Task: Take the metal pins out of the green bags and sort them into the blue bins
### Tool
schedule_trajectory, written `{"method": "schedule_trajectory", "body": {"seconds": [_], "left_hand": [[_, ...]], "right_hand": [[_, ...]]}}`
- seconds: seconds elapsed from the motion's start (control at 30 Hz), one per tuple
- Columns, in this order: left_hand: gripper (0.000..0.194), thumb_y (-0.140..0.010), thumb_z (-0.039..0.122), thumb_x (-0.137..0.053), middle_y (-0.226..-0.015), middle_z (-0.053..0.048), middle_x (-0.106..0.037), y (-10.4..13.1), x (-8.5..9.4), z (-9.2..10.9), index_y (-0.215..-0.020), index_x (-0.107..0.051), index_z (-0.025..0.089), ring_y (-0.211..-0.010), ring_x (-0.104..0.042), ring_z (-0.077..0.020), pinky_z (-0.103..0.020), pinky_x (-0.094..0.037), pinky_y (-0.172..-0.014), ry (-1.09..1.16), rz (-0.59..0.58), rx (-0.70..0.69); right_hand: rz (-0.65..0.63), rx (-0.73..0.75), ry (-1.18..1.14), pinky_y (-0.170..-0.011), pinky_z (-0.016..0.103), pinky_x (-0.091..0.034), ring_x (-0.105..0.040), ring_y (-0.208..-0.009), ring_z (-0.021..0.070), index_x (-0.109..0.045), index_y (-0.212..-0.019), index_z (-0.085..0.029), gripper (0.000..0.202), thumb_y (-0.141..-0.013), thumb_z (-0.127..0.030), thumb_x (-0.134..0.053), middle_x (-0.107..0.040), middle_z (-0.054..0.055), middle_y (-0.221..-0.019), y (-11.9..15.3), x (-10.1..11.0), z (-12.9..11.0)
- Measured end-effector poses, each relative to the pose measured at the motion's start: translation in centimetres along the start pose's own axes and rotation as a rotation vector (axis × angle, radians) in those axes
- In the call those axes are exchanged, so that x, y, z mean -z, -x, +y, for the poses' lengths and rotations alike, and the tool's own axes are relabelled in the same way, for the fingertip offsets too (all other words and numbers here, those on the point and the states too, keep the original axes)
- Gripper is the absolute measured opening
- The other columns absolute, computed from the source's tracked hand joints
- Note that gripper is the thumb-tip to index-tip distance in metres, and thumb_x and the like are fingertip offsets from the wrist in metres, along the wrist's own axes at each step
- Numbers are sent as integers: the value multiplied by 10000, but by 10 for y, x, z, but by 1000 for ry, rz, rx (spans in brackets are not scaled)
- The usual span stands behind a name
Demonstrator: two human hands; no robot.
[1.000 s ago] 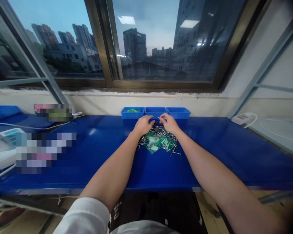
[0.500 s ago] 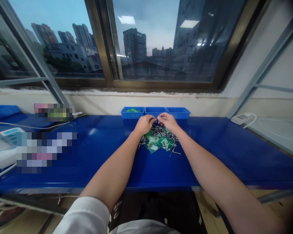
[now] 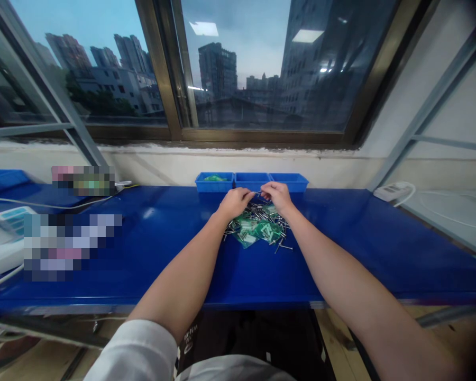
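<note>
Above the far edge of a pile of metal screws (image 3: 257,211), my left hand (image 3: 235,203) and my right hand (image 3: 277,197) work close together with bent, pinching fingers. A thin, shiny screw (image 3: 257,192) spans the small gap between the fingertips. The right fingers are closed on it; what the left fingertips pinch is too small to make out. Green plastic bags (image 3: 266,230) with small white pieces inside lie on the near side of the pile. A few loose screws stick out at the near right.
Three joined blue bins (image 3: 252,181) stand behind my hands; the left one holds something green. At left sit a white scale-like device (image 3: 3,248) and blurred items on the blue table (image 3: 154,264). A white power strip (image 3: 389,192) lies at far right.
My right hand has moved slightly right and up, widening the gap between the fingertips, where the screw now shows more clearly. My left hand stays nearly in place.
</note>
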State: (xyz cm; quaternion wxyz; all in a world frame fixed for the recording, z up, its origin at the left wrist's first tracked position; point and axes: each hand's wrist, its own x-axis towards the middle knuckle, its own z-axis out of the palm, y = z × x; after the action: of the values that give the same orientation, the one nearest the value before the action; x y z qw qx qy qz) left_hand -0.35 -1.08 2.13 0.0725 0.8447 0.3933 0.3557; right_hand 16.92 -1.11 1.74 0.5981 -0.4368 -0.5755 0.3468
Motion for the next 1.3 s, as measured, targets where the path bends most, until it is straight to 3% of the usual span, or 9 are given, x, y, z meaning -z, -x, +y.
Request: {"method": "schedule_trajectory", "body": {"seconds": [0.17,0.4,0.7,0.87,0.97,1.1,1.17,1.3], "left_hand": [[392,-884,432,-387,-946,-82,-685,-2,3,-13,-990,-667,179,-871,-607,-213,-273,-421,-796,-20,88,193],[249,-799,293,-484,-922,-94,-697,-2,8,-46,-899,-690,196,-897,-617,-251,-310,-440,-798,-76,133,521],[266,-785,285,-482,-1009,-93,-679,-2,6,-44,-939,-678,193,-965,-603,-233,-285,-438,-827,-173,15,526],[274,-792,289,-470,-1030,-91,-671,-2,4,-44,-949,-671,193,-978,-597,-234,-293,-434,-839,-184,-1,507],[278,-795,292,-466,-1048,-93,-664,-2,4,-45,-956,-668,189,-993,-591,-233,-296,-431,-855,-183,-16,496],[308,-799,320,-472,-1065,-99,-657,-2,2,-47,-1004,-658,184,-1009,-585,-233,-296,-426,-871,-194,-50,497],[342,-805,353,-467,-1084,-108,-650,-2,0,-49,-1040,-648,183,-1021,-581,-242,-306,-430,-871,-200,-70,491],[457,-817,472,-437,-1137,-132,-627,0,-3,-50,-1120,-620,182,-1056,-570,-275,-339,-432,-879,-237,-125,473]], "right_hand": [[88,18,33,-506,245,-393,-503,-479,118,-599,-565,-174,251,-650,-409,-582,-575,3,-505,-3,9,5],[313,-24,238,-554,251,-415,-555,-544,150,-620,-567,-173,238,-657,-360,-502,-594,11,-514,-13,32,21],[396,-2,397,-677,283,-424,-592,-700,187,-665,-648,-164,211,-640,-315,-519,-665,32,-654,-15,40,21],[453,-33,327,-718,293,-452,-599,-769,193,-674,-756,-147,222,-620,-260,-539,-680,56,-764,-20,43,22],[403,-52,159,-686,278,-474,-600,-767,164,-620,-1050,-141,476,-581,-184,-558,-662,82,-1007,-22,45,23],[269,-126,94,-607,281,-488,-596,-719,144,-360,-1360,-211,841,-555,-149,-596,-550,113,-1243,-20,44,23],[220,-127,192,-646,299,-499,-603,-748,159,-338,-1376,-189,857,-565,-156,-612,-584,115,-1185,-18,41,24],[46,13,611,-840,352,-462,-596,-877,207,-562,-1201,-135,577,-633,-219,-620,-652,108,-1036,-12,32,26]]}}
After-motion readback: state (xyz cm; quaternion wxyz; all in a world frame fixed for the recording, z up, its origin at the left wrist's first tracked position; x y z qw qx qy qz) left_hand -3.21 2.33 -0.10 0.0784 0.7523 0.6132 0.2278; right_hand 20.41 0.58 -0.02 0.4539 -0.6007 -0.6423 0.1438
